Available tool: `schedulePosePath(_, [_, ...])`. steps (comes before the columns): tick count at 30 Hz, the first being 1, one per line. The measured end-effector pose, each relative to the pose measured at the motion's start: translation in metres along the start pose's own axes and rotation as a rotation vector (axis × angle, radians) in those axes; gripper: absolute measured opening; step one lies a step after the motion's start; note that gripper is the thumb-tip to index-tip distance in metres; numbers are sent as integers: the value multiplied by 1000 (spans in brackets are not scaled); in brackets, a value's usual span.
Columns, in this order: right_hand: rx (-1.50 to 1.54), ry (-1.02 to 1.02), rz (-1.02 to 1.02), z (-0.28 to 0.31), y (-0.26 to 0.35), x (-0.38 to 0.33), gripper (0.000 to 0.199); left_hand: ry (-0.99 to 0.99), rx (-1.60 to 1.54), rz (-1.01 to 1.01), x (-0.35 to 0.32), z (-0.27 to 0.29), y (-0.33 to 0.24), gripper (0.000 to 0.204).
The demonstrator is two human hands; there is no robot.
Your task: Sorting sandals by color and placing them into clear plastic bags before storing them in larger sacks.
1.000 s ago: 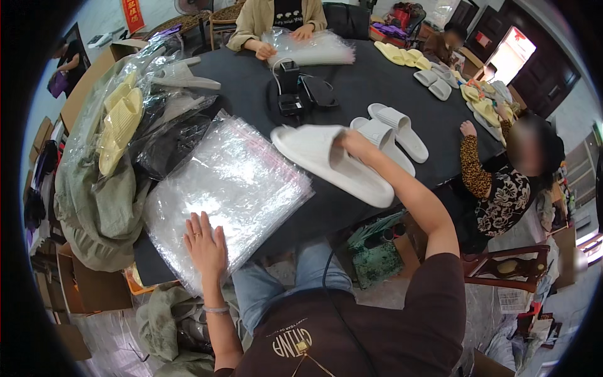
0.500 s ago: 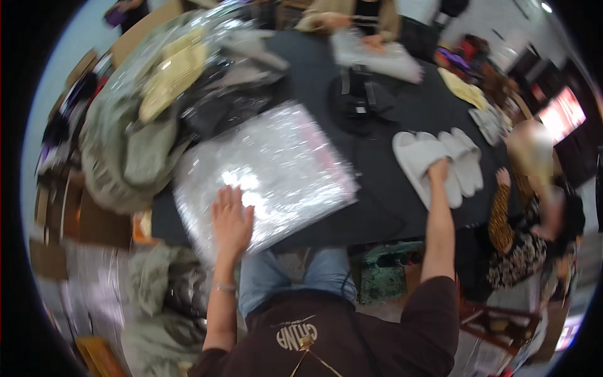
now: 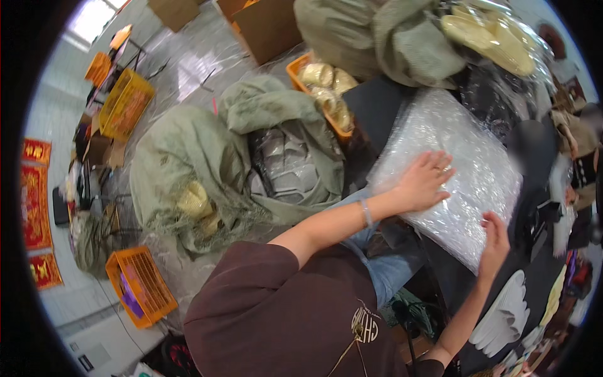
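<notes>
A stack of clear plastic bags (image 3: 461, 166) lies on the dark table (image 3: 370, 103). My left hand (image 3: 428, 180) rests on it with the fingers stretched out and the palm down. At the stack's near right edge is my right hand (image 3: 495, 246), its fingers straight and holding nothing; whether it touches the bags I cannot tell. White slippers (image 3: 502, 311) lie on the table just beyond my right hand, close together.
Left of me, a green woven sack (image 3: 182, 151) holds grey slippers (image 3: 286, 166) in plastic. An orange crate (image 3: 298, 66) with yellow slippers stands by the table corner. Wrapped yellow slippers (image 3: 490, 38) lie at the far end. Another orange crate (image 3: 141, 286) is on the floor.
My view has swung to the left. My right hand has come away from the white slippers to the edge of the bags. My left hand still lies on the stack.
</notes>
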State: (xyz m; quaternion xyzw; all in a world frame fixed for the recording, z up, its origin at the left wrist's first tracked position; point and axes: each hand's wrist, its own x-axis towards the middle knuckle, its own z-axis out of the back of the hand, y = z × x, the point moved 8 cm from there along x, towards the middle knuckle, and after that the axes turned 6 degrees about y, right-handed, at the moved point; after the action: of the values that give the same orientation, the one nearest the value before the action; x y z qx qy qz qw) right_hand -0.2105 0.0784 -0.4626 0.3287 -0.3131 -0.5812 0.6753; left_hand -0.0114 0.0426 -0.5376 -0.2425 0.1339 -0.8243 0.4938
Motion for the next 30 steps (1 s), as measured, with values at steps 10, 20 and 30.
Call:
schedulePosePath(10, [-481,-51,182,-123,5,44,20,-473,-505,-204,-73,91,15,40])
schedulePosePath(20, [-479,-95,136,-122,2,42,17,-903,-460,1193,-365,-87,405,42])
schedulePosePath(30, [-515,-104,55,-121,-6,43,18,-86,-157,2441,-488,-159,458,93])
